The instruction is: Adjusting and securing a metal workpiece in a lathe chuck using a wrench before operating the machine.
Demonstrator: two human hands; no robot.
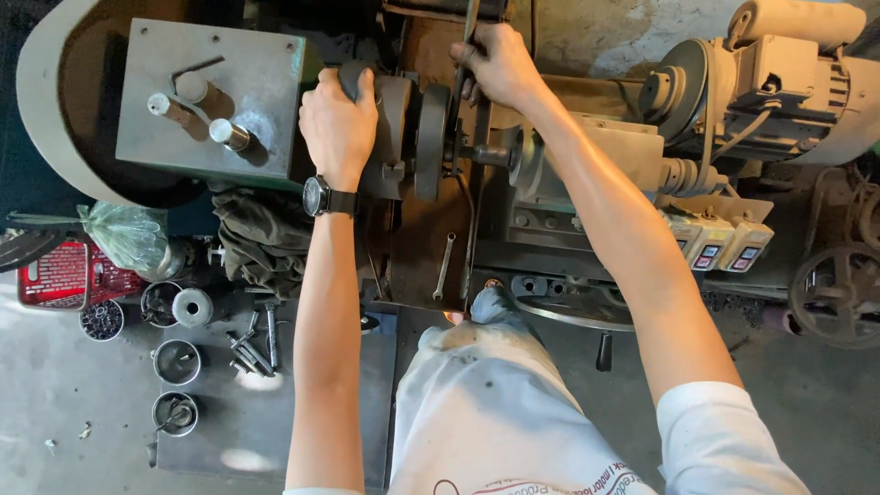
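I look down on a metal lathe (220, 101). My left hand (337, 124), with a black wristwatch, is closed over the dark round chuck (390, 119) beside the grey headstock. My right hand (495, 64) reaches further back and grips a thin dark bar-shaped tool (469, 27) standing up just right of the chuck's grey disc (431, 137). Both arms stretch out over my white trousers. What lies under each palm is hidden.
A wrench (444, 266) lies on the machine bed. An electric motor with pulley (770, 87) sits at the right, a spoked wheel (839, 293) below it. Left on the floor: metal cups (176, 362), bolts, a red crate (60, 275), a plastic bag and rags.
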